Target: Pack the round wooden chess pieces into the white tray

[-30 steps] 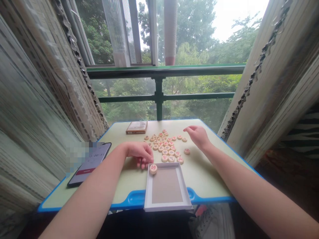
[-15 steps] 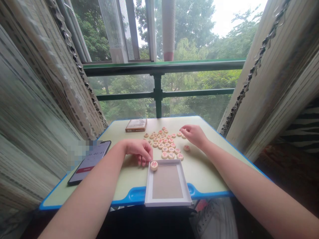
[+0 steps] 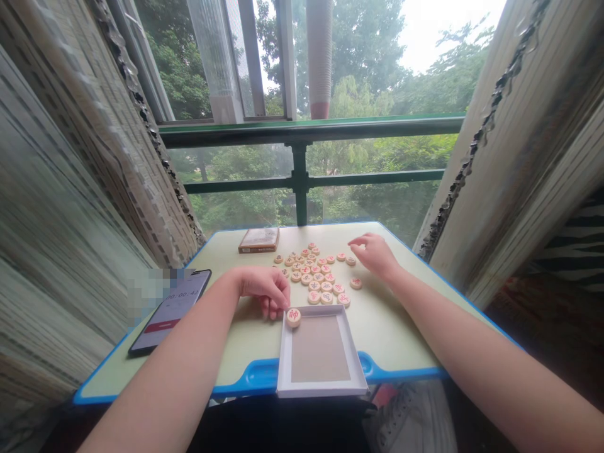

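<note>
My left hand [image 3: 265,290] rests at the far left corner of a shallow white cardboard box [image 3: 355,355], its fingers curled and the thumb tip against the corner. Inside that corner lies a round wooden Chinese chess piece [image 3: 293,318] with a red character. My right hand [image 3: 375,255] hovers over the right side of the table, fingers loosely stretched forward, with nothing visible in them. Several more Chinese chess pieces [image 3: 314,285] with red or dark characters lie face up in a cluster beyond the box. Nearest the right hand are one piece [image 3: 350,260] and another single piece [image 3: 355,284].
A pale green folding table [image 3: 396,340] with a blue rim carries everything. At the back left lies a flat brown box [image 3: 258,240]. A phone [image 3: 170,313] showing a running timer lies on the left, partly behind my forearm. Curtains [image 3: 155,157] and a green railing [image 3: 302,131] stand around.
My right hand has shifted slightly right, uncovering the chess piece beside its fingertips. The view has tilted a little. My left hand and the box keep their places.
</note>
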### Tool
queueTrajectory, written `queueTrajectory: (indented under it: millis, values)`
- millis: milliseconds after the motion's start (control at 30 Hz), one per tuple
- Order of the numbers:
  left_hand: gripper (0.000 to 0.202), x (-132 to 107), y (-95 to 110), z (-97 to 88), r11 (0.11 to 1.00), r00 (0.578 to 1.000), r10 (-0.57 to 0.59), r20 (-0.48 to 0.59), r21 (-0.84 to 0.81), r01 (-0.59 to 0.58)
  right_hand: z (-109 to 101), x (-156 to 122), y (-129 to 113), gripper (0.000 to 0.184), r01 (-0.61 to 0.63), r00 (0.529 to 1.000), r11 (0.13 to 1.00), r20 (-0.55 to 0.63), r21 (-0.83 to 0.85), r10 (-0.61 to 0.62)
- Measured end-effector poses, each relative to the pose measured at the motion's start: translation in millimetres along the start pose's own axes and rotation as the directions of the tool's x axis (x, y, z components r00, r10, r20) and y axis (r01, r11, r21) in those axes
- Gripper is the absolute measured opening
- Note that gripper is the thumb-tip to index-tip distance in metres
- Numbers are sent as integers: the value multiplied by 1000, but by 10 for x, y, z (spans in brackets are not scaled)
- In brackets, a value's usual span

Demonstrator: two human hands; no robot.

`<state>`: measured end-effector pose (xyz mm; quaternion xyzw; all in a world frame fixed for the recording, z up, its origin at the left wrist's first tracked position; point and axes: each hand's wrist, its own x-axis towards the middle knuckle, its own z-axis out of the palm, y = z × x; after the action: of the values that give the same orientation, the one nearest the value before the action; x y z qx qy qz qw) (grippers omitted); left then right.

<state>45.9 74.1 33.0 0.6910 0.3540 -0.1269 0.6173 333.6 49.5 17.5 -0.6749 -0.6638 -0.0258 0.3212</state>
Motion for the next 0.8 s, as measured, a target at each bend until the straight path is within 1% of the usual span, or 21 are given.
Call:
queueTrajectory:
  millis: [100, 233, 367, 533, 600, 700, 800]
  values:
    - [21, 0, 1, 1, 1000, 1000, -9, -3, 7, 9, -38, 36, 53, 27, -66, 998, 997, 8, -27, 66]
    - [21, -4, 9, 5, 1000, 1000, -6, -6, 6, 6, -19, 31, 42, 26, -61, 997, 997, 53, -52, 64]
    - [21, -16, 31, 20, 1000, 1000, -10, -5, -1, 10, 13, 17, 11, 24, -15, 997, 1000, 78, -13, 16]
    - [22, -25, 52, 32, 1000, 1000, -18, -20, 3, 18, 22, -1, -9, 22, 130, 989, 988, 62, 86, -136]
    - [22, -22, 50, 33, 1000, 1000, -18, -18, 3, 18, 28, -12, -16, 21, 168, 984, 980, 49, 104, -173]
    - [20, -17, 37, 31, 1000, 1000, -10, -19, 1, 10, 33, -21, -19, 21, 188, 981, 974, 17, 130, -192]
    - [18, -20, 21, 23, 1000, 999, -4, -35, 3, 4, 24, -12, 2, 21, 181, 983, 973, -23, 140, -180]
